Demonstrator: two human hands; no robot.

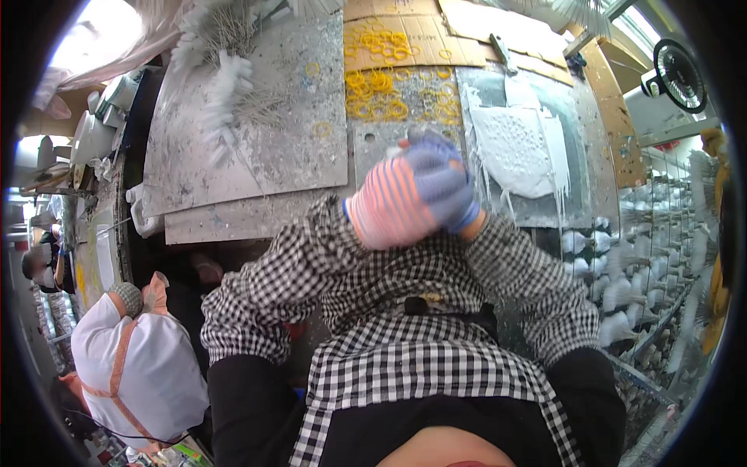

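My left hand (387,204), in a striped pink-and-blue knit glove, is pressed together with my right hand (467,204) in front of my apron, at the near edge of the worktable. The right hand wears a bluish glove and is partly covered by the left. Both look closed, with fingers curled, and they are slightly blurred. What lies between them, if anything, is hidden. Just beyond them, many yellow rings (379,84) lie in a pile. To their right, thick white paste (513,148) is spread on a glassy board (576,144).
A scraper (502,54) lies at the paste's far end. White-tufted wire brushes (226,101) lie on a grey board (303,156) to the left. Racks of white tufted pieces (622,272) stand at right, below a black fan (679,75). Another person (144,373) is at lower left.
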